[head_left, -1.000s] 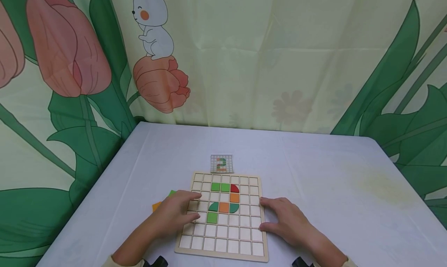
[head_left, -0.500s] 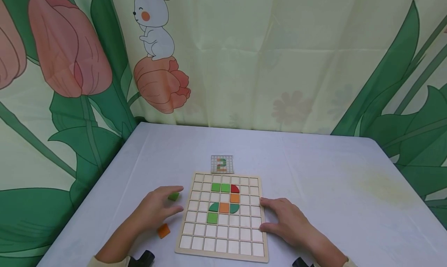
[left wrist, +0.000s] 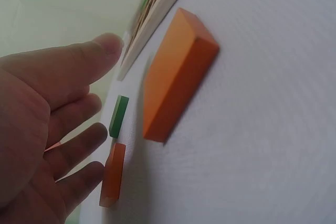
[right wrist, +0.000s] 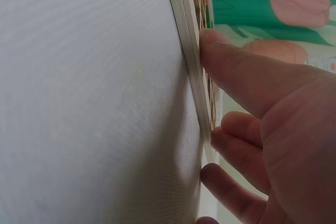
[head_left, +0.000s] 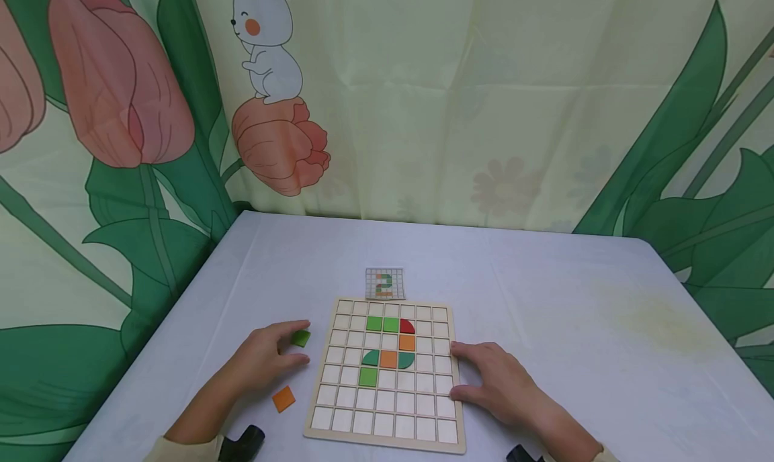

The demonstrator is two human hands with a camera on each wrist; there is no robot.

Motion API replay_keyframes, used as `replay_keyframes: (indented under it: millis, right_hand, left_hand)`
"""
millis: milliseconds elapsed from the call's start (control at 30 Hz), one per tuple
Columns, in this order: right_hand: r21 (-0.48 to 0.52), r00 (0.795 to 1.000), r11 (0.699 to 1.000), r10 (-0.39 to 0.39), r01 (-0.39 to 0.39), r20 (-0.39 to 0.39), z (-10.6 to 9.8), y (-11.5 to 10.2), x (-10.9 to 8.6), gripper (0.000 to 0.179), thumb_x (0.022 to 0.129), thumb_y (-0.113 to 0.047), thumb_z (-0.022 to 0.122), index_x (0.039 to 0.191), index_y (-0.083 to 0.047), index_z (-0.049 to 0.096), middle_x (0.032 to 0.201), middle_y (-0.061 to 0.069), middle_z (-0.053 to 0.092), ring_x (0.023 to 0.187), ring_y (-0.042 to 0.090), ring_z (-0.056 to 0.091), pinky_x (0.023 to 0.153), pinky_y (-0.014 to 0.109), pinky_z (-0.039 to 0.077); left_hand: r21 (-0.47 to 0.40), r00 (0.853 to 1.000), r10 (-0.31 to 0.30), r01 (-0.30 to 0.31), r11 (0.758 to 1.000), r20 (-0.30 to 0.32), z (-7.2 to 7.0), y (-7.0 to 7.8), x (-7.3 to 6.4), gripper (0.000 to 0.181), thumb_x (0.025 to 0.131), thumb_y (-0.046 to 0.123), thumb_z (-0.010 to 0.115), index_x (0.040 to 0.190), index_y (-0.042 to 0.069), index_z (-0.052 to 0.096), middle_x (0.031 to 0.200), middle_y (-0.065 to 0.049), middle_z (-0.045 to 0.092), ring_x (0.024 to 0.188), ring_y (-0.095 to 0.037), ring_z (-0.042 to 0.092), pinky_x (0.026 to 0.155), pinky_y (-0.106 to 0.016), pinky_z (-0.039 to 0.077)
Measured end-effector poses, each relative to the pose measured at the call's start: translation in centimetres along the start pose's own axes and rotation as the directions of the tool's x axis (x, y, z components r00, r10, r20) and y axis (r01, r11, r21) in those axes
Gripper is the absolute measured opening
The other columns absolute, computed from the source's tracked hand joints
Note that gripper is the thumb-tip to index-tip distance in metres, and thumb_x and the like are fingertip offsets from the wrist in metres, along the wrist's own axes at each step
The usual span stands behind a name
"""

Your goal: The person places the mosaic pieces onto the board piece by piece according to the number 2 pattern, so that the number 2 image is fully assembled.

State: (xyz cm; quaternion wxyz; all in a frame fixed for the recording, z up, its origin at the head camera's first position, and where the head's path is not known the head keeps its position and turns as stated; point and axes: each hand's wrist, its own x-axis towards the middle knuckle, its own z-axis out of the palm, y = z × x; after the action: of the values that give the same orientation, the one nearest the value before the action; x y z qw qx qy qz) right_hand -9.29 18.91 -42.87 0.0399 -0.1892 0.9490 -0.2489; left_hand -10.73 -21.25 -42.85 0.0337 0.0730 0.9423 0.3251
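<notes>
A wooden grid board (head_left: 369,422) lies on the table with green, orange and red tiles set in some cells. My left hand (head_left: 261,358) hovers left of it, thumb and fingers apart around a green tile (head_left: 300,338) without gripping it. An orange square tile (head_left: 283,399) lies nearer me. In the left wrist view another orange block (left wrist: 113,177) sits beside the fingertips; the hand hides it in the head view. My right hand (head_left: 498,381) rests its thumb and fingers against the board's right edge, shown close up in the right wrist view (right wrist: 195,61).
Just behind the board lies a small pattern card (head_left: 384,284) with a gridded figure 2. A white cloth (head_left: 544,281) covers the table. Behind it hangs a curtain (head_left: 411,113) printed with tulips and a rabbit.
My left hand has moved left off the board's left edge, to beside the loose tiles, uncovering the orange and green ones. My right hand has stayed at the board's edge.
</notes>
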Motion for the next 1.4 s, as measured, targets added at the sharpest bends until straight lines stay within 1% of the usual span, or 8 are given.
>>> replay_keyframes:
  millis: [67,200,367,567,733,967,1200,1400]
  right_hand:
    - [0.003,1.0,1.0,0.005,-0.005,0.002,0.08,0.0,0.02,0.064,0.08,-0.043,0.082,0.133,-0.013,0.064,0.134,-0.004,0.061,0.122,0.024,0.053,0.099,0.049,0.043]
    - [0.007,1.0,1.0,0.012,-0.012,0.004,0.21,-0.03,0.1,0.063,0.08,-0.041,0.082,0.133,-0.013,0.064,0.135,-0.004,0.061,0.123,0.023,0.053,0.1,0.049,0.042]
    - [0.005,1.0,1.0,0.001,-0.001,0.005,0.2,0.0,0.14,0.063,0.08,-0.041,0.082,0.133,-0.012,0.064,0.136,-0.003,0.061,0.123,0.024,0.053,0.1,0.049,0.042]
    - [0.002,1.0,1.0,-0.005,0.005,0.004,0.2,0.05,0.09,0.062,0.081,-0.041,0.081,0.133,-0.012,0.063,0.136,-0.003,0.06,0.122,0.024,0.053,0.1,0.049,0.043]
    - [0.005,1.0,1.0,-0.006,0.006,0.0,0.2,0.02,0.1,0.062,0.08,-0.04,0.081,0.133,-0.012,0.063,0.135,-0.004,0.061,0.122,0.024,0.053,0.099,0.049,0.043]
    - [0.009,1.0,1.0,-0.004,0.004,0.003,0.14,-0.03,0.06,0.063,0.08,-0.04,0.082,0.133,-0.012,0.064,0.135,-0.004,0.061,0.122,0.024,0.053,0.099,0.049,0.043]
    - [0.004,1.0,1.0,-0.008,0.008,-0.006,0.08,-0.01,-0.02,0.063,0.08,-0.043,0.082,0.132,-0.013,0.064,0.135,-0.004,0.061,0.121,0.024,0.054,0.099,0.049,0.043]
    - [0.005,1.0,1.0,-0.009,0.01,-0.005,0.08,0.03,-0.04,0.063,0.08,-0.044,0.082,0.132,-0.013,0.064,0.135,-0.004,0.061,0.121,0.025,0.053,0.099,0.049,0.043]
  left_hand:
    - [-0.003,1.0,-0.012,0.012,1.0,0.008,0.06,-0.15,0.09,0.055,0.081,0.017,0.084,0.132,0.008,0.065,0.131,-0.011,0.063,0.125,-0.034,0.055,0.098,-0.05,0.048]
    - [0.009,1.0,-0.004,0.004,1.0,0.012,0.06,-0.3,0.26,0.054,0.081,0.018,0.085,0.13,0.007,0.066,0.129,-0.012,0.064,0.124,-0.036,0.056,0.098,-0.05,0.048]
    - [0.027,1.0,-0.009,0.009,1.0,0.018,0.07,-0.53,0.46,0.05,0.082,0.017,0.083,0.128,0.007,0.067,0.128,-0.011,0.064,0.125,-0.036,0.055,0.1,-0.052,0.046]
    - [0.04,1.0,-0.018,0.018,0.999,0.016,0.17,-0.69,0.72,0.044,0.084,0.014,0.081,0.125,0.006,0.068,0.125,-0.011,0.065,0.122,-0.036,0.056,0.098,-0.052,0.046]
    - [0.055,1.0,-0.028,0.028,0.998,0.0,0.33,-0.59,0.83,0.036,0.087,0.009,0.077,0.122,0.006,0.07,0.122,-0.01,0.066,0.12,-0.035,0.057,0.097,-0.052,0.047]
    - [0.066,0.999,-0.023,0.025,0.998,-0.024,0.44,-0.55,0.88,0.03,0.087,0.004,0.074,0.116,0.005,0.071,0.118,-0.01,0.068,0.118,-0.036,0.058,0.097,-0.052,0.047]
    - [0.057,0.999,-0.007,0.009,0.998,-0.037,0.49,-0.67,0.94,0.027,0.086,0.002,0.075,0.112,0.004,0.072,0.113,-0.008,0.069,0.115,-0.034,0.06,0.096,-0.051,0.048]
    - [0.087,0.998,-0.006,0.011,0.996,-0.058,0.5,-0.45,0.92,0.025,0.085,0.003,0.077,0.109,0.005,0.073,0.108,-0.006,0.069,0.11,-0.032,0.062,0.092,-0.049,0.05]
